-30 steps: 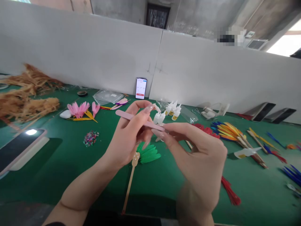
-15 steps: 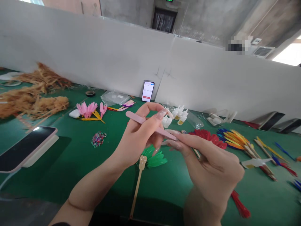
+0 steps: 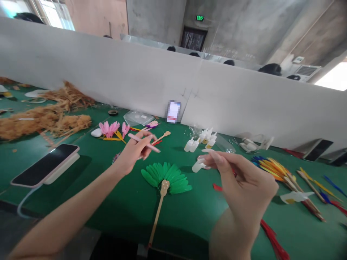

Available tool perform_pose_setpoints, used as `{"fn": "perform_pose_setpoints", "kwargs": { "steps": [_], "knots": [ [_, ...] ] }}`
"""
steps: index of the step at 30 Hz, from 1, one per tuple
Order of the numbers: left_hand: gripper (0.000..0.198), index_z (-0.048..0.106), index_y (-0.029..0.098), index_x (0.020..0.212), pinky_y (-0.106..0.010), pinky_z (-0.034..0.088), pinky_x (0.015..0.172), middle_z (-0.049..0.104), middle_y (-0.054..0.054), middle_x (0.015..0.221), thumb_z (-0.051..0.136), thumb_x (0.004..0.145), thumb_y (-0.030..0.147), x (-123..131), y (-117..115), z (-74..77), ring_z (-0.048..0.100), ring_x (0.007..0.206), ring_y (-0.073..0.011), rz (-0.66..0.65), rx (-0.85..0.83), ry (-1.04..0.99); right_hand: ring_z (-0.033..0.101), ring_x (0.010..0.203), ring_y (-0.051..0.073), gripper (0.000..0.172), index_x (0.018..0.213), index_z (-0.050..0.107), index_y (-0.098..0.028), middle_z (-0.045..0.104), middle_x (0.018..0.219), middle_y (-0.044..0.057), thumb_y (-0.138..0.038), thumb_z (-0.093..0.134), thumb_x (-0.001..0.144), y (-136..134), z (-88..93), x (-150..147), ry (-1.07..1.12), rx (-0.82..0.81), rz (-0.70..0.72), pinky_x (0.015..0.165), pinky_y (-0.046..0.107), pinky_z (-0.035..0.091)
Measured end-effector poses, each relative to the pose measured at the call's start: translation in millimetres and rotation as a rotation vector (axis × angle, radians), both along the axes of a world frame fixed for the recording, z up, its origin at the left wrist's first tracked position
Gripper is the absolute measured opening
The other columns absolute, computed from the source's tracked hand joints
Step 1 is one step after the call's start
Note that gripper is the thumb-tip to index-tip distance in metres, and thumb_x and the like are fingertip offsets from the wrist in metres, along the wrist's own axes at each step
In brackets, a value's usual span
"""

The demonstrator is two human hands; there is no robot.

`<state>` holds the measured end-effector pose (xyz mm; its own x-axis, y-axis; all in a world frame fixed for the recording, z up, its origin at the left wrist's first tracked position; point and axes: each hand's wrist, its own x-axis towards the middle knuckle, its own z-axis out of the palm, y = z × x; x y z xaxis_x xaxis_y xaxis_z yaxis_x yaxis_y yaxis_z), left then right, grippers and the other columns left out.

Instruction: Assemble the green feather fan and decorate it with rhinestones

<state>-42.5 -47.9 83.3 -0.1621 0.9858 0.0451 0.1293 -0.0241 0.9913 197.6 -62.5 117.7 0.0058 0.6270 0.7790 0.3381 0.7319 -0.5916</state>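
I've got the left hand [image 3: 134, 151] out over the green table [image 3: 108, 202], fingers pinched on the pink tweezers [image 3: 145, 143]. The right hand [image 3: 244, 184] hovers, fingertips drawn close beside a small white bottle [image 3: 196, 166]; whether it grips, I cannot tell. The green feather fan [image 3: 165, 176] lies between them.

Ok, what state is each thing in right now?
Left hand: closed around the pink tweezers.
Pink tweezers: tips together, held above the table.
Right hand: fingers pinched beside a small white bottle, grip unclear.
Green feather fan: spread open, flat on the table.
Phone on stand: screen dark.
Glue bottles: upright.
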Motion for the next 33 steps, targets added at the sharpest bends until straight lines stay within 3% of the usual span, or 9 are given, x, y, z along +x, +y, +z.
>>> {"fn": "perform_pose_setpoints", "kwargs": {
  "steps": [1, 5, 8, 10, 13, 16, 23, 33],
  "knots": [
    [0.025, 0.05, 0.022, 0.094, -0.019, 0.028, 0.042, 0.038, 0.009, 0.042, 0.041, 0.091, 0.045, -14.9, -0.6, -11.8, 0.035, 0.039, -0.0101, -0.002, -0.115, 0.186, 0.069, 0.06, 0.011, 0.02, 0.087, 0.075, -0.029, 0.075, 0.072, -0.007, -0.011, 0.068, 0.083, -0.4, 0.0, 0.2, 0.01, -0.003, 0.011, 0.059, 0.024, 0.06],
    [0.026, 0.054, 0.02, 0.079, -0.024, 0.037, 0.048, 0.044, 0.005, 0.039, 0.047, 0.087, 0.044, -78.4, -6.9, -45.3, 0.046, 0.041, -0.0148, -0.008, -0.293, 0.439, 0.068, 0.058, 0.009, 0.017, 0.086, 0.074, -0.028, 0.073, 0.067, -0.007, -0.012, 0.066, 0.084, -0.9, 0.7, -5.1, 0.017, -0.024, 0.107, 0.058, 0.02, 0.058],
    [0.042, 0.047, 0.019, 0.051, -0.028, 0.042, 0.058, 0.046, 0.001, 0.039, 0.051, 0.088, 0.04, -113.5, -8.5, -54.1, 0.048, 0.044, -0.0143, 0.013, -0.394, 0.666, 0.067, 0.055, 0.008, 0.014, 0.083, 0.073, -0.025, 0.073, 0.065, -0.006, -0.017, 0.063, 0.088, -0.6, 2.2, -13.0, -0.076, -0.052, 0.201, 0.054, 0.018, 0.056],
    [0.046, 0.049, 0.017, 0.05, -0.031, 0.047, 0.065, 0.05, -0.001, 0.044, 0.05, 0.092, 0.036, -126.1, -5.7, -56.8, 0.053, 0.05, -0.0153, 0.027, -0.471, 0.8, 0.067, 0.053, 0.009, 0.016, 0.078, 0.071, -0.022, 0.072, 0.062, -0.005, -0.02, 0.061, 0.089, -1.2, 3.4, -16.9, -0.13, -0.073, 0.225, 0.052, 0.018, 0.055],
    [0.027, 0.065, 0.011, 0.089, -0.036, 0.053, 0.077, 0.066, -0.005, 0.085, 0.055, 0.093, 0.036, -131.6, 1.9, -60.2, 0.064, 0.079, -0.018, 0.022, -0.559, 0.93, 0.067, 0.054, 0.008, 0.019, 0.075, 0.069, -0.021, 0.071, 0.061, -0.004, -0.023, 0.059, 0.091, -3.3, 4.9, -18.6, -0.132, -0.109, 0.246, 0.053, 0.018, 0.054],
    [0.034, 0.058, 0.015, 0.118, -0.042, 0.055, 0.084, 0.061, -0.009, 0.117, 0.058, 0.092, 0.036, -130.2, 8.9, -62.0, 0.062, 0.1, -0.0215, -0.007, -0.608, 0.994, 0.066, 0.054, 0.008, 0.019, 0.076, 0.069, -0.021, 0.071, 0.061, -0.004, -0.024, 0.059, 0.091, -4.6, 5.3, -18.7, -0.116, -0.164, 0.283, 0.054, 0.017, 0.053],
    [0.035, 0.058, 0.015, 0.12, -0.043, 0.054, 0.086, 0.06, -0.009, 0.119, 0.058, 0.092, 0.036, -132.2, 14.4, -56.4, 0.062, 0.103, -0.0237, -0.068, -0.658, 1.082, 0.062, 0.052, 0.009, 0.017, 0.073, 0.068, -0.02, 0.068, 0.058, -0.003, -0.029, 0.064, 0.087, -4.9, 1.4, -29.1, -0.038, -0.37, 0.447, 0.051, 0.02, 0.05],
    [0.035, 0.057, 0.015, 0.121, -0.043, 0.054, 0.086, 0.06, -0.01, 0.12, 0.058, 0.092, 0.035, -136.2, 13.8, -56.2, 0.062, 0.103, -0.0229, -0.112, -0.644, 1.132, 0.06, 0.052, 0.009, 0.023, 0.069, 0.067, -0.019, 0.067, 0.059, -0.001, -0.031, 0.063, 0.087, -5.8, -0.5, -31.5, -0.095, -0.44, 0.614, 0.05, 0.02, 0.047]
  ]
}}
